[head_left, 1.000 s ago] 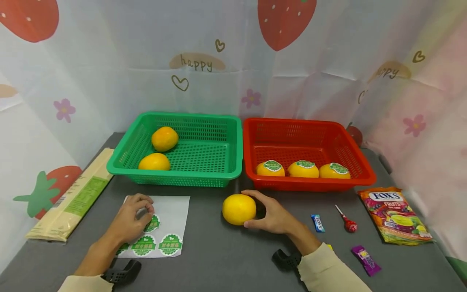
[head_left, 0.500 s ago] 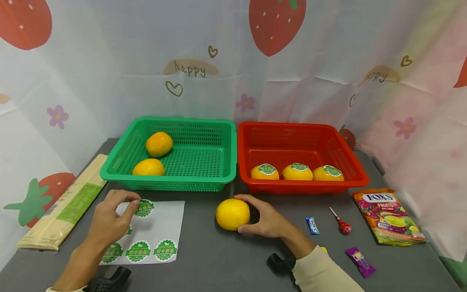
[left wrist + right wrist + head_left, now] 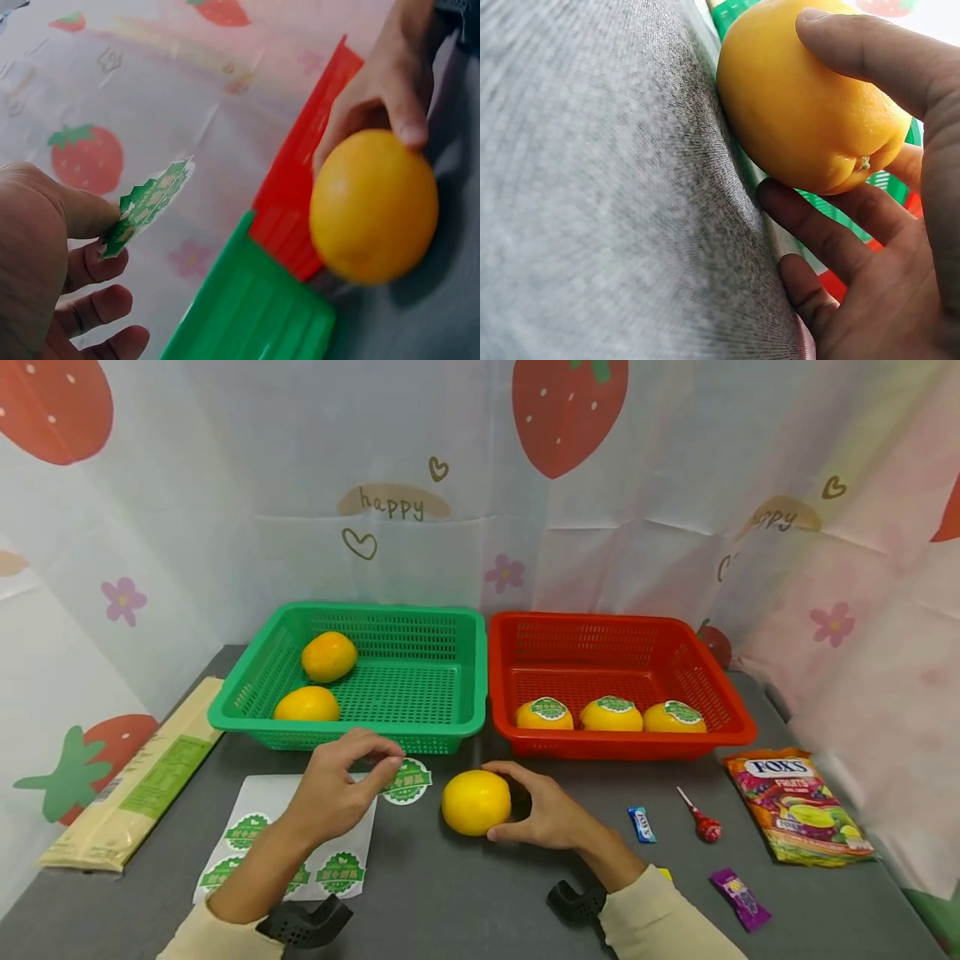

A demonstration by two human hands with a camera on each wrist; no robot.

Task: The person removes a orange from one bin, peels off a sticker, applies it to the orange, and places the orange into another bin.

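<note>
Between thumb and forefinger, my left hand [image 3: 337, 789] pinches a round green-and-white sticker [image 3: 407, 782] by its edge. In the left wrist view the sticker [image 3: 150, 206] tilts up, its other end free. My right hand [image 3: 543, 807] holds a yellow orange [image 3: 476, 802] on the grey table, thumb on the near side and fingers round the far side. The sticker is just left of the orange, apart from it. In the right wrist view the orange [image 3: 802, 97] shows its stem end, with the thumb over it. Below my left forearm lies a white sticker sheet [image 3: 356, 843] with several stickers.
A green basket [image 3: 375, 727] with two oranges stands behind the left hand. Beside it, a red basket [image 3: 630, 745] holds three stickered oranges. Right of my right arm lie wrapped candies, a lollipop [image 3: 705, 822] and a candy bag [image 3: 798, 806]. A long beige packet [image 3: 142, 785] lies far left.
My left hand has lifted the sticker off the sheet and carried it right, close to the orange. My right hand keeps hold of the orange in about the same place.
</note>
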